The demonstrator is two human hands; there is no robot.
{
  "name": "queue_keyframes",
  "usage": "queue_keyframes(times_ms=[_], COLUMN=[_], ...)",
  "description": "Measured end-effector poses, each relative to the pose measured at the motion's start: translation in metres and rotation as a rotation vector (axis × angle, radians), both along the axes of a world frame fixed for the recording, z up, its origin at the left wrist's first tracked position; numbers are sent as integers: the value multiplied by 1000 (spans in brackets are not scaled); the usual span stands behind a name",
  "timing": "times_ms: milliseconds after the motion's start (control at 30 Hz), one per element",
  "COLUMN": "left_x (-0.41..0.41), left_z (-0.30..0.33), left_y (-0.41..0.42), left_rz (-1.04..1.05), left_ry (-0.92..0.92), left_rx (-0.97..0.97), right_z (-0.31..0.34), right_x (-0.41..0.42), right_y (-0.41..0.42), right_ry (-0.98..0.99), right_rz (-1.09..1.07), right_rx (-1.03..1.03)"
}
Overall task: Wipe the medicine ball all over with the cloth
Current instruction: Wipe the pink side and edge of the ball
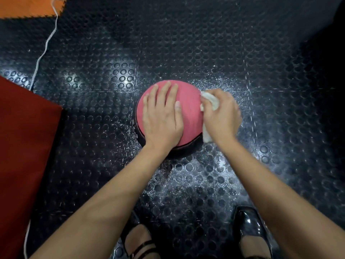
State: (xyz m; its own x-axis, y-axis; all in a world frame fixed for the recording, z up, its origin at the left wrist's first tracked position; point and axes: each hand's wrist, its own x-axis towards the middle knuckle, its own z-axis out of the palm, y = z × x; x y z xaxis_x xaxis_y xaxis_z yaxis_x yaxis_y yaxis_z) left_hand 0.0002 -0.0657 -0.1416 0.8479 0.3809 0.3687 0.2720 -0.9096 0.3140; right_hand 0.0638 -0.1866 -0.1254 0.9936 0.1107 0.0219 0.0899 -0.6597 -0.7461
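- I read this as the middle of the wiping: my right hand (222,114) has the cloth (210,102) bunched in its curled fingers and presses it against the right flank of the medicine ball (190,113).
- The white cloth shows above my knuckles and hangs out again below the hand, down the ball's near-right side.
- My left hand (162,116) lies flat on top of the ball, fingers straight and slightly spread, pointing away from me, thumb out toward the right. It grips nothing; I judge it is steadying the ball.
- The ball sits on the studded black floor (205,53), a little right of the scene's centre, beyond my two shoes (250,230).
- Orientation: a ball has no long axis to speak of. What marks its pose is colour. The pink panel faces up and toward me, and a dark band (188,146) with a thin pink line wraps the near and left underside. Some pale lettering shows on the left edge, too small to read.
- Next, in my judgement, the cloth should sweep over the top, so the left hand must shift or lift. Then the ball needs rolling to bring the dark underside and far face up.
- The risk I see is the ball rolling off once the steadying palm lets go.
- A red mat (24,146) lies to the left, an orange one (28,6) at far left, with a white cord (44,51) running between.
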Motion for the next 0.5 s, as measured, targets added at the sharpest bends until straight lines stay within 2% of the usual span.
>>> queue_keyframes(times_ms=[100,233,367,500], left_x=[0,-4,3,6], left_z=[-2,0,1,1], left_y=[2,-3,5,1], left_rz=[-32,-51,-28,-39], left_ry=[-1,-22,-9,15], left_rx=[28,31,21,13], right_z=[2,3,11,11], right_x=[-17,7,-11,15], right_y=[9,0,18,13], right_ry=[-143,19,-129,-17], right_rz=[169,9,195,81], right_rx=[-22,19,-62,-50])
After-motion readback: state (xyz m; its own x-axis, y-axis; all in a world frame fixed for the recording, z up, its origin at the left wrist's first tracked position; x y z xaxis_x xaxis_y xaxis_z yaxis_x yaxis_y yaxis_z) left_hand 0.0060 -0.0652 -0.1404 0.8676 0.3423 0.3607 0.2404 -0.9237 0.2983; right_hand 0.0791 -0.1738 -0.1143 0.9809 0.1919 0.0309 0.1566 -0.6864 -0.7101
